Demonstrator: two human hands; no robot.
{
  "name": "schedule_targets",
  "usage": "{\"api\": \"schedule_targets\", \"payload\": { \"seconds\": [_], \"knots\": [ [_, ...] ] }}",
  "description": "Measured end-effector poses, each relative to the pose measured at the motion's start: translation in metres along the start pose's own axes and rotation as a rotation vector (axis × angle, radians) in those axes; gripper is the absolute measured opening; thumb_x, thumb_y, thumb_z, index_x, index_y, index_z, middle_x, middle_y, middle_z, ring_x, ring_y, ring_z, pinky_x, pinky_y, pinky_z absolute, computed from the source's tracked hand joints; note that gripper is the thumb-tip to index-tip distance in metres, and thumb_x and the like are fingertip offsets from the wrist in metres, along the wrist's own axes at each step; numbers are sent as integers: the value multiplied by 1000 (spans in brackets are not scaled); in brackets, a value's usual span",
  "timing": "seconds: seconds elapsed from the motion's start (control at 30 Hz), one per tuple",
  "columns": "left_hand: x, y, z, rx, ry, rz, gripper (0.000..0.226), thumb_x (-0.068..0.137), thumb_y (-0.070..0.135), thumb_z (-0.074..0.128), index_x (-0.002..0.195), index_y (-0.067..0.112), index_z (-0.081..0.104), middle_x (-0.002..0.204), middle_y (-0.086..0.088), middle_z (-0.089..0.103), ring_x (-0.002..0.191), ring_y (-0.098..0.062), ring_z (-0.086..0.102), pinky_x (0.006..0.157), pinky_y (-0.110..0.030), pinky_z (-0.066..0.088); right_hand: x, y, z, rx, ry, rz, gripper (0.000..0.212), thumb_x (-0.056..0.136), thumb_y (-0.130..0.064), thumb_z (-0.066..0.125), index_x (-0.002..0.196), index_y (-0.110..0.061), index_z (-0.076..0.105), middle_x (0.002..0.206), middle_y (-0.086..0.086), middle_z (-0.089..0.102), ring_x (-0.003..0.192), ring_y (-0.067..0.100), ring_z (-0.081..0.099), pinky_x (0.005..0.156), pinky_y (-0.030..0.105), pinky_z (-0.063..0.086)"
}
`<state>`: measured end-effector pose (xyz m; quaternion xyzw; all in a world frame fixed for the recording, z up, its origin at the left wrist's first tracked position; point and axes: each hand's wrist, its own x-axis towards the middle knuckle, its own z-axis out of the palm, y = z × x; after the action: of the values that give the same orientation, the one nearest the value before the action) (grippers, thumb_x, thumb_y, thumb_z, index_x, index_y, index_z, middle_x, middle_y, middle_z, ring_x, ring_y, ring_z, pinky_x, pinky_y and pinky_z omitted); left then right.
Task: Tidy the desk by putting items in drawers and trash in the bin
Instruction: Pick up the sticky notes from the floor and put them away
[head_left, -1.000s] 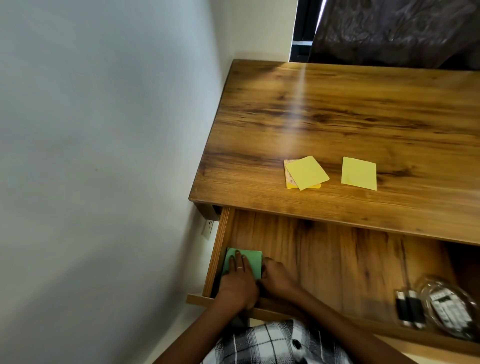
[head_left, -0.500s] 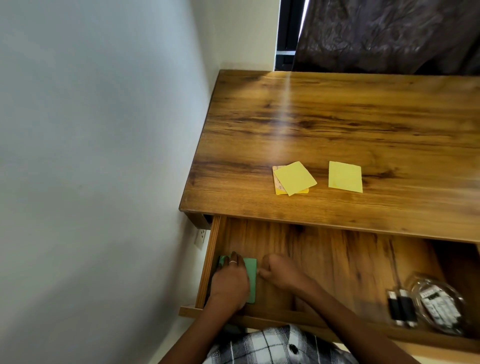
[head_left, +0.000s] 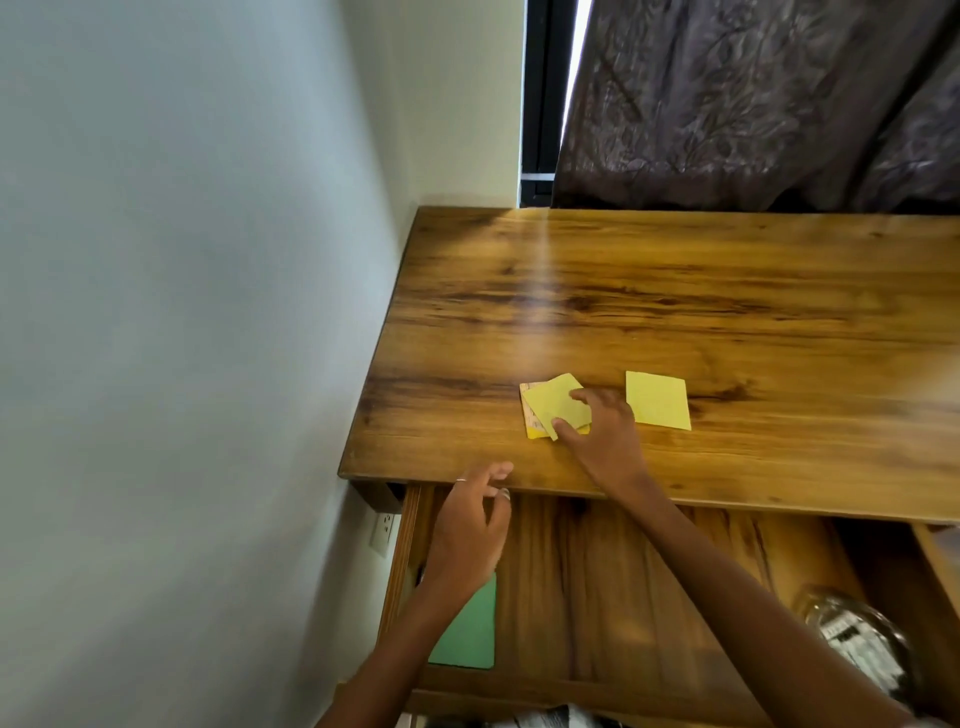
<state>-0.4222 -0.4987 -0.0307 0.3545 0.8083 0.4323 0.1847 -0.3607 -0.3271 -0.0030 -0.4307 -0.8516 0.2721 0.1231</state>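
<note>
On desk (head_left: 675, 291), near front edge: I see right hand (head_left: 605, 436) reached forward, arm stretched across open drawer (head_left: 597, 582), thumb and fingers spread and touching yellow note stack (head_left: 553, 405); not yet gripped. Second yellow note (head_left: 657, 400) flat just beside hand, to its right. Left hand (head_left: 467, 530) loose, fingers half curled, empty, hovering above drawer's left end. Green pad (head_left: 467, 634) lies in drawer under left wrist.

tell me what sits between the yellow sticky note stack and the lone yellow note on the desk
In the head view, the right hand fills that gap, fingertips on the yellow sticky note stack, just left of the lone yellow note.
</note>
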Motion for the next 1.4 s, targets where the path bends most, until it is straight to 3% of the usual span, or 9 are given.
{"api": "schedule_targets", "payload": {
  "seconds": [0.17, 0.37, 0.63, 0.73, 0.83, 0.9, 1.13, 1.27, 1.4],
  "knots": [
    [8, 5, 3, -77, 0, -55, 29, 95, 11, 51, 115, 32, 53, 108, 18, 53, 94, 4, 54, 77, -7, 45, 15, 7, 18, -209, -77, 45, 98, 71, -60, 67, 145, -16, 19, 147, 7, 28, 135, 28, 25, 108, 39, 28],
    [20, 9, 2, -237, -4, -150, 30, 95, 8, 50, 124, 16, 56, 115, 6, 59, 98, 5, 53, 73, 1, 40, 19, 0, 20, -224, -41, 14, 88, 78, -51, 65, 145, -16, 19, 146, 8, 31, 132, 27, 27, 107, 35, 28],
    [46, 21, 0, -352, -80, -248, 41, 98, 17, 47, 139, 15, 43, 132, 6, 52, 108, 0, 50, 66, 2, 39, 14, -2, 15, 44, 67, 12, 70, 81, -38, 67, 138, -15, 35, 138, 6, 43, 126, 23, 39, 103, 32, 34],
    [55, 27, 2, -368, -93, -271, 42, 98, 19, 46, 140, 18, 42, 130, 8, 53, 101, 3, 51, 66, -4, 41, 11, -6, 17, 9, 89, 64, 81, 76, -54, 65, 139, -15, 33, 140, 7, 41, 128, 24, 37, 103, 34, 34],
    [61, 33, 7, -397, -107, -273, 37, 99, 20, 45, 136, 21, 48, 108, 15, 63, 83, 3, 54, 65, -9, 42, 8, -12, 19, -155, -25, 152, 98, 72, -72, 56, 145, -16, 20, 148, 8, 29, 135, 28, 27, 107, 41, 30],
    [64, 37, 8, -408, -111, -276, 29, 99, 21, 42, 127, 24, 53, 100, 16, 62, 86, -1, 56, 68, -12, 42, 8, -15, 19, -200, -79, 186, 98, 74, -73, 51, 146, -15, 16, 150, 8, 23, 137, 30, 22, 108, 43, 28],
    [71, 40, 10, -456, -120, -327, 34, 98, 17, 44, 131, 19, 52, 112, 13, 60, 89, 1, 56, 70, -14, 42, 17, -15, 14, 124, -55, 224, 53, 95, -30, 48, 142, -9, 33, 144, 12, 39, 134, 28, 31, 109, 38, 29],
    [73, 33, 12, -450, -101, -352, 41, 96, 16, 49, 137, 18, 47, 131, 3, 56, 110, -8, 54, 80, -17, 43, 20, -14, 7, 322, -30, 349, 49, 92, -17, 56, 138, -8, 40, 139, 11, 48, 127, 26, 43, 100, 35, 41],
    [75, 28, 11, -460, -99, -374, 43, 95, 14, 52, 137, 18, 46, 126, -2, 59, 107, -9, 56, 78, -18, 46, 21, -12, 2, 464, -69, 412, 48, 88, -12, 62, 133, -5, 46, 133, 12, 54, 118, 26, 52, 87, 29, 47]
  ]
}}
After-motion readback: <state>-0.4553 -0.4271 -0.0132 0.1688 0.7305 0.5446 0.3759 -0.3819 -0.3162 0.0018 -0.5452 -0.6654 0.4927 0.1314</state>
